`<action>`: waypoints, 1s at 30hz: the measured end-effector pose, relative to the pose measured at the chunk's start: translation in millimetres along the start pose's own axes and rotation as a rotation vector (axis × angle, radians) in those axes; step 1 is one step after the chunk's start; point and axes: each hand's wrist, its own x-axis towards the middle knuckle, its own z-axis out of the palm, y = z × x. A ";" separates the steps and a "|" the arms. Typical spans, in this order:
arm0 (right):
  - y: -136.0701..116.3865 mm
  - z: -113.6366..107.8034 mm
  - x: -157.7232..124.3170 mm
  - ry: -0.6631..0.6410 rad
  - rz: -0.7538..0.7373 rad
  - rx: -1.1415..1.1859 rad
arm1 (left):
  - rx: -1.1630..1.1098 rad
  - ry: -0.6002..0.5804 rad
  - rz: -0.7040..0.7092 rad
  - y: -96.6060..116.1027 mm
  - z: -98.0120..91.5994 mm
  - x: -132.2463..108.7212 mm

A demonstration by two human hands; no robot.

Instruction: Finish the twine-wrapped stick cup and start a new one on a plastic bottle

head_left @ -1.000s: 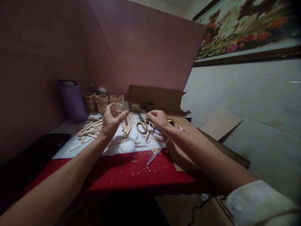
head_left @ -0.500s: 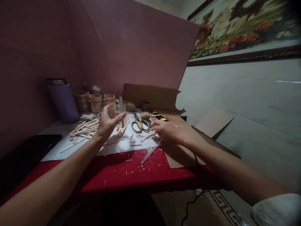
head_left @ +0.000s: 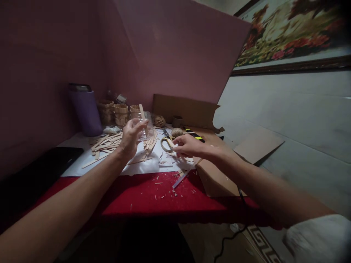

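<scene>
My left hand is closed around a clear plastic container, with a wooden craft stick upright against its side under the thumb. My right hand is over the handles of the gold-handled scissors, its fingers drawn together. Something small and pale shows at those fingertips, too blurred to name. Below it a translucent strip, like a glue stick, lies at the edge of the white sheet. Loose craft sticks are heaped left of my left hand.
Behind stand a purple tumbler, several small wooden cups, a twine ball and a tape roll. A yellow-black cutter lies on cardboard at right. Wood scraps dot the red cloth. A black cord hangs in front.
The view has swung left, so everything sits further right. My right hand has shifted left over the scissors' handles. The container and craft stick in my left hand have tilted slightly.
</scene>
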 end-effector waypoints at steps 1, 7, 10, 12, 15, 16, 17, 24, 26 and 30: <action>-6.5 6.1 4.0 -0.040 0.041 0.127 | -0.005 -0.012 0.000 -1.6 0.0 -0.3; -20.1 26.1 20.7 0.106 0.123 0.120 | -0.044 -0.084 -0.070 0.3 0.3 -6.0; -17.7 18.3 20.2 0.336 0.016 0.115 | -0.059 -0.158 -0.133 5.6 0.7 -9.9; -20.3 14.4 19.0 0.460 -0.084 0.184 | -0.049 -0.181 -0.145 7.3 1.1 -12.0; -32.1 14.9 19.5 0.477 -0.210 0.181 | -0.017 -0.197 -0.157 6.6 1.1 -13.4; -36.4 15.3 20.4 0.451 -0.224 0.127 | -0.014 -0.199 -0.155 6.0 0.9 -13.3; -39.6 14.7 21.2 0.431 -0.224 0.064 | -0.014 -0.197 -0.152 5.6 0.6 -13.0; 24.4 -57.4 -6.5 0.884 0.087 -0.133 | -0.085 -0.119 -0.183 8.5 -1.1 -8.5; 62.6 -82.1 -31.9 0.952 0.336 -0.290 | -0.092 -0.100 -0.189 8.6 -0.6 -7.4; 110.6 -79.7 -87.5 0.731 0.502 -0.312 | -0.069 -0.062 -0.183 5.3 0.3 -6.0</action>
